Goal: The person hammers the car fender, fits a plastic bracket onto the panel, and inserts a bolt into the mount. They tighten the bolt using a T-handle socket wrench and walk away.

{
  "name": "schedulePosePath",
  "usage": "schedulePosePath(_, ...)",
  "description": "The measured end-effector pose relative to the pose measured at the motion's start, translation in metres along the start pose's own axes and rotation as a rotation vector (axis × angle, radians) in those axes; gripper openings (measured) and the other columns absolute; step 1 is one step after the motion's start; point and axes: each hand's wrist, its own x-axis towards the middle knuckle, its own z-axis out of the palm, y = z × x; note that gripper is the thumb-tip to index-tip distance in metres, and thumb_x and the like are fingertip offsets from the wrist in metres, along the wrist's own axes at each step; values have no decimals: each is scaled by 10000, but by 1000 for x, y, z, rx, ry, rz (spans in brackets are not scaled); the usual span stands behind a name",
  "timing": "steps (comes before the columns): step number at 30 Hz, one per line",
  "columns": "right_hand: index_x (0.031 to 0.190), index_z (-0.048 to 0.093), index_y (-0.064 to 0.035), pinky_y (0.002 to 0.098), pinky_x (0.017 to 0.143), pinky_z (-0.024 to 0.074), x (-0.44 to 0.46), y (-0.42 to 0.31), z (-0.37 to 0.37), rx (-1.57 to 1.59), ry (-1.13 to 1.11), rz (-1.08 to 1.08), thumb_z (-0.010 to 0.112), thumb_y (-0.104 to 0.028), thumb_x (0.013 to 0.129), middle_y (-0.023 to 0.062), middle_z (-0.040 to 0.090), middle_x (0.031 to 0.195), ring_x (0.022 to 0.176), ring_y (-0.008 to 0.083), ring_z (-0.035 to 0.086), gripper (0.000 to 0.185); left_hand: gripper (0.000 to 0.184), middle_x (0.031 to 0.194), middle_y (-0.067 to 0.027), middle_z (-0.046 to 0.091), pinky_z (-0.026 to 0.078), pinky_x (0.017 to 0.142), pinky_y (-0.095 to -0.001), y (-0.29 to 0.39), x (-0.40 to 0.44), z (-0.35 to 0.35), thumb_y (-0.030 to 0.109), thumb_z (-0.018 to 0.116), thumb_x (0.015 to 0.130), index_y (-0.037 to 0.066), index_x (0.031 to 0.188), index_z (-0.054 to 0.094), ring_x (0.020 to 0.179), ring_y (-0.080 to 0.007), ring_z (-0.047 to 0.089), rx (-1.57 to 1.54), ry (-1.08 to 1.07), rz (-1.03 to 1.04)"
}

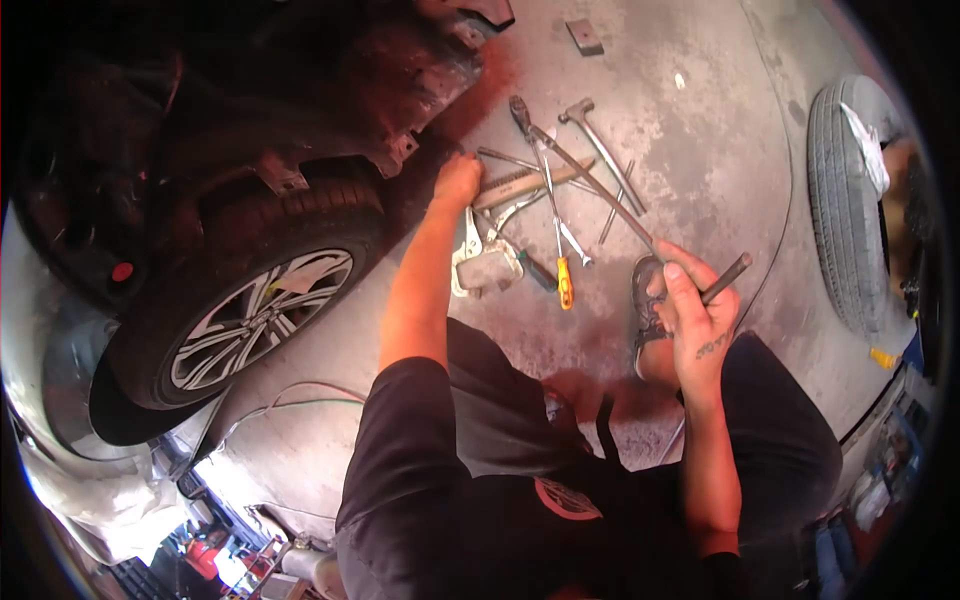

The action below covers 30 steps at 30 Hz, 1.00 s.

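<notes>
My right hand (700, 305) is closed around a dark metal rod (730, 278). A long thin bar (605, 195) runs from its fingertips toward a ratchet-like head (519, 112). My left hand (460, 182) is low by the car, fingers curled, beside the end of a wooden-handled brush (525, 184); what it grips is hidden. Around them on the floor lie a hammer (590, 130), locking C-clamp pliers (485, 262), a yellow-handled screwdriver (566, 284), a dark green-handled tool (537, 268) and several metal tools.
At left is a car wheel (262, 318) under dark bodywork (230, 90). A loose tire (845, 200) stands at right, near a cable (790, 160). A small dark block (584, 38) lies farther off. A hose (300, 386) crosses the floor at lower left.
</notes>
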Motion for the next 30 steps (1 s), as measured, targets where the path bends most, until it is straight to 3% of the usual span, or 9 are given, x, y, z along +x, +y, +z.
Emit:
schedulePosePath(2, 1236, 695, 42, 216, 457, 240, 0, -3, -2, 20, -13, -23, 631, -131, 1015, 23, 645, 775, 514, 11, 355, 288, 177, 1175, -175, 671, 533, 948, -487, 5, -2, -7, 98, 590, 893, 10, 1010, 690, 1134, -384, 627, -21, 48, 0)
schedulePosePath(5, 1234, 698, 39, 213, 460, 241, -6, -17, 2, 68, -14, -36, 629, -139, 1016, 26, 646, 775, 515, 11, 352, 289, 192, 1113, -215, 686, 546, 899, -497, 33, -17, -33, 122, 626, 923, -23, 1048, 626, 1041, -411, 655, -429, 427, -222)
schedulePosePath(6, 1234, 698, 39, 214, 463, 243, -10, -23, 3, 69, -23, -41, 626, -138, 1016, 26, 646, 768, 516, 11, 352, 290, 176, 979, -212, 711, 586, 793, -463, 39, -20, -36, 110, 642, 948, -18, 1061, 596, 887, -371, 700, -647, 516, -265)
schedulePosePath(9, 1234, 699, 38, 215, 471, 249, -22, -54, 3, 73, -66, -104, 617, -133, 1014, 26, 641, 748, 520, 10, 353, 290, 148, 913, -165, 726, 549, 744, -389, 86, -56, -118, 97, 648, 928, -14, 1025, 634, 829, -305, 717, -1411, 460, -373)
schedulePosePath(13, 1216, 706, 44, 214, 486, 257, -52, -99, -6, 49, -110, -211, 589, -111, 1002, 31, 626, 711, 527, 12, 360, 288, 82, 930, -162, 707, 652, 724, -411, 102, -93, -199, 34, 614, 954, 1, 1029, 619, 791, -249, 711, -2171, 534, -114)
schedulePosePath(15, 1210, 708, 45, 212, 487, 254, -69, -113, -13, 30, -130, -258, 580, -107, 1000, 39, 627, 711, 529, 13, 366, 289, 80, 986, -166, 713, 635, 845, -459, 104, -104, -233, 57, 640, 965, 16, 1034, 637, 889, -278, 716, -2246, 568, -16)
schedulePosePath(18, 1191, 691, 101, 244, 546, 375, -80, -116, -22, 94, -195, -366, 558, -86, 991, -5, 514, 613, 511, 43, 365, 304, 133, 1051, -169, 716, 584, 969, -505, 106, -119, -272, 115, 707, 959, 20, 1040, 660, 1034, -325, 696, -2323, 675, 63)
schedulePosePath(20, 1168, 678, 141, 286, 607, 447, -82, -114, -23, 150, -210, -392, 551, -79, 984, -46, 397, 550, 486, 66, 341, 313, 137, 1067, -177, 717, 585, 970, -495, 105, -128, -286, 119, 707, 960, 19, 1042, 662, 1063, -338, 692, -2348, 729, 70)
schedulePosePath(30, 1156, 674, 143, 289, 589, 427, -71, -100, -6, 296, -324, -366, 570, -107, 982, -58, 353, 533, 466, 65, 299, 322, 212, 1150, -176, 708, 596, 967, -459, 106, -172, -333, 98, 696, 952, 2, 1134, 649, 1102, -343, 691, -2326, 770, 76)
